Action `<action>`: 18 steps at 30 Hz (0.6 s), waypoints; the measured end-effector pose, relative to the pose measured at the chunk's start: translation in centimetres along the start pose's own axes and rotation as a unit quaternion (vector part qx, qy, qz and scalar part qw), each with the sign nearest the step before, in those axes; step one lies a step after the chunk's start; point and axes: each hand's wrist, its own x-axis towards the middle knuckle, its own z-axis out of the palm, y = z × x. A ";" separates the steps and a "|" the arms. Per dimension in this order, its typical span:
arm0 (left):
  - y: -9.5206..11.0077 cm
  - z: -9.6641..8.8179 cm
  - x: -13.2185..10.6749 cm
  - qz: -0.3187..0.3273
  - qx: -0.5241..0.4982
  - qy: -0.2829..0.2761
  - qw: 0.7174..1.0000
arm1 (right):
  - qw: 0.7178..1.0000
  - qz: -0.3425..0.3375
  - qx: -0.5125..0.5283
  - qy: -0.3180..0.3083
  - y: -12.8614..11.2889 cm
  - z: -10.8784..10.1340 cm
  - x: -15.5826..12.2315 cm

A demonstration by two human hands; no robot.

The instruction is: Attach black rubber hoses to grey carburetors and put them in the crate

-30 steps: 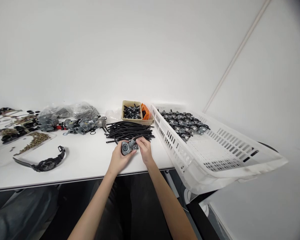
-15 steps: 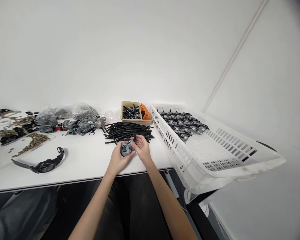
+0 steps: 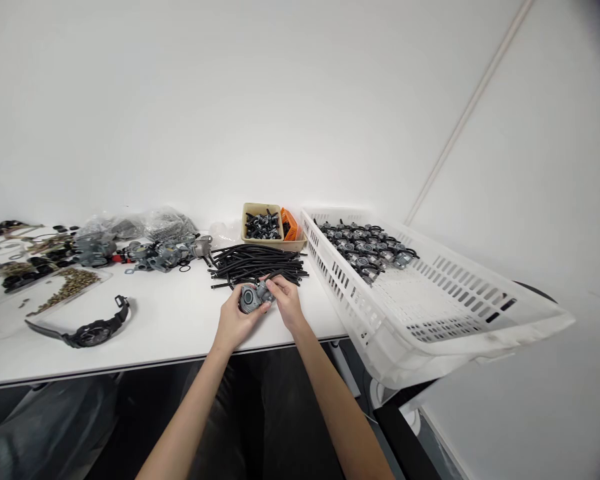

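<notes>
My left hand (image 3: 235, 320) wraps around a grey metal carburetor (image 3: 251, 300), its round bore facing me, held just above the table's front part. At the carburetor's right end, my right hand (image 3: 286, 303) is closed, fingers and thumb pinching a short black tube (image 3: 272, 275) that joins the body there. The fingers partly cover where tube and body meet. Right behind both hands lies a pile of black rubber hoses (image 3: 257, 261).
A white slotted crate (image 3: 340, 287) on the right holds rows of carburetors with black tubes (image 3: 365, 245). A beige bin (image 3: 263, 207) of small black-and-grey parts and an orange basket (image 3: 290, 225) stand behind. Leftward are a wristwatch (image 3: 95, 333), brass fittings (image 3: 67, 288) and more carburetors (image 3: 165, 253).
The black tube at the carburetor's right end has tipped from upright to slanting right. My right fingers have shifted onto it; the left hand has barely moved.
</notes>
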 end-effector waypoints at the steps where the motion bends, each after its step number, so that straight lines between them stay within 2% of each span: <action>1: -0.1 0.0 0.0 -0.005 -0.006 0.007 1.000 | 1.000 -0.005 0.008 0.004 0.1 -0.1 0.0; 11: -0.2 -0.1 0.0 -0.012 -0.030 0.011 0.999 | 0.999 -0.012 0.033 0.037 0.6 -0.1 0.0; 18: -0.2 -0.2 0.0 -0.006 -0.035 0.001 0.999 | 0.999 0.005 0.044 0.012 0.6 -0.2 0.1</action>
